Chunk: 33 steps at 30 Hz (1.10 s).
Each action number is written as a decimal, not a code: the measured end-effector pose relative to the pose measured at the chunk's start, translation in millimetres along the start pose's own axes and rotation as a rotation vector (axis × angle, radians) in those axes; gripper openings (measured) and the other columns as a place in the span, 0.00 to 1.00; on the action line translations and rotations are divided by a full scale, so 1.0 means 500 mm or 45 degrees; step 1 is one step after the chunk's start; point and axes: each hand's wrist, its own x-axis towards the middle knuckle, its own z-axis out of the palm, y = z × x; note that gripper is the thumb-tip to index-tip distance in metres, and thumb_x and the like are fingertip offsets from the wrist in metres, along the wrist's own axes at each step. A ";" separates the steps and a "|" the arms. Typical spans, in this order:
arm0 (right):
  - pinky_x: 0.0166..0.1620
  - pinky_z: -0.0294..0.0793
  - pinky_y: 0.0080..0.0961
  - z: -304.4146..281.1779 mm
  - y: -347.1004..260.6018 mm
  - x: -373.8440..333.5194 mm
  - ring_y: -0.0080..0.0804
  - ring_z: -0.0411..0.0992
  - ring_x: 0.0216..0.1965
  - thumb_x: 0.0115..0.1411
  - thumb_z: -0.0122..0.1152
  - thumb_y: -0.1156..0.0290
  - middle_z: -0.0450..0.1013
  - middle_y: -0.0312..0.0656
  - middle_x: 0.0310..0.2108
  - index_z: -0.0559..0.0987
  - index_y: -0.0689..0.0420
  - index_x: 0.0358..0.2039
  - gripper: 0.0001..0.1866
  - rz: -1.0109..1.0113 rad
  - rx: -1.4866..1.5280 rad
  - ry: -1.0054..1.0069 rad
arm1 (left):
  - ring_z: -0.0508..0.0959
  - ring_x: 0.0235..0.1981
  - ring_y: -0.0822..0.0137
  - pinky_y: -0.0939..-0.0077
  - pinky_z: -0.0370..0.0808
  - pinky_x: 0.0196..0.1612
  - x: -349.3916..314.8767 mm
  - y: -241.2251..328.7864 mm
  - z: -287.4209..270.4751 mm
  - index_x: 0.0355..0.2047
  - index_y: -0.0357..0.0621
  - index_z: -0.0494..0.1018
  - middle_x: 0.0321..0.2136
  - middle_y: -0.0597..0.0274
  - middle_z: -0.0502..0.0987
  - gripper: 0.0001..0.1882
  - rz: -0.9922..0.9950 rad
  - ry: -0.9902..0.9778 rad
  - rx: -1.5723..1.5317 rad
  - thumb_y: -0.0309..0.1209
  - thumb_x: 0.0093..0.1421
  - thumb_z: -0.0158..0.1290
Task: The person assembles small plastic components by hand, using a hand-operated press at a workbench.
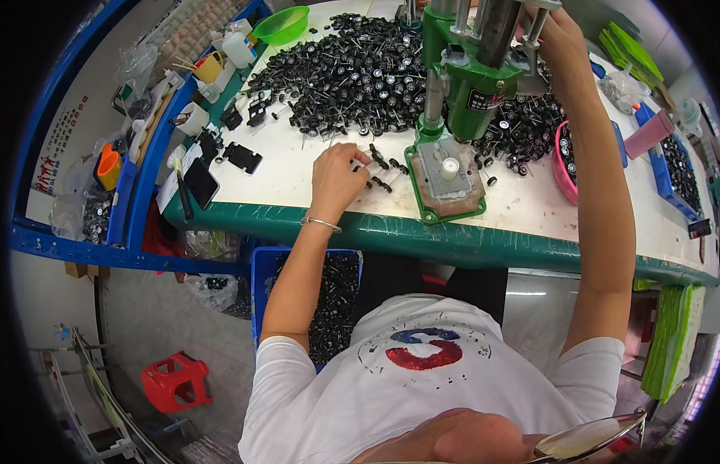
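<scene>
Partly behind the green press (462, 116): the right grip (558, 37), its hold unclear.

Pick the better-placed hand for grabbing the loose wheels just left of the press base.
Left, likely: the left hand is beside those wheels, low at the table; the right hand is raised by the upper part of the green press.

A column of dark characters (70, 124) slants along the white wall (83, 73) at the left, above a row of red figures (46, 173). The green press (462, 85) bears a dark label (482, 100) with pale and red marks, too small to read. On the white shirt (460, 398), broken lettering rings a blue-and-red print (431, 356), too worn to make out.
</scene>
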 end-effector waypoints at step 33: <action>0.52 0.65 0.32 -0.476 0.093 -0.309 0.41 0.68 0.46 0.57 0.57 0.75 0.72 0.44 0.39 0.77 0.59 0.41 0.10 0.264 -1.518 -0.268 | 0.79 0.35 0.59 0.68 0.74 0.41 -0.167 -0.031 -0.207 0.33 0.43 0.78 0.33 0.61 0.80 0.06 -0.070 0.043 0.176 0.28 0.54 0.57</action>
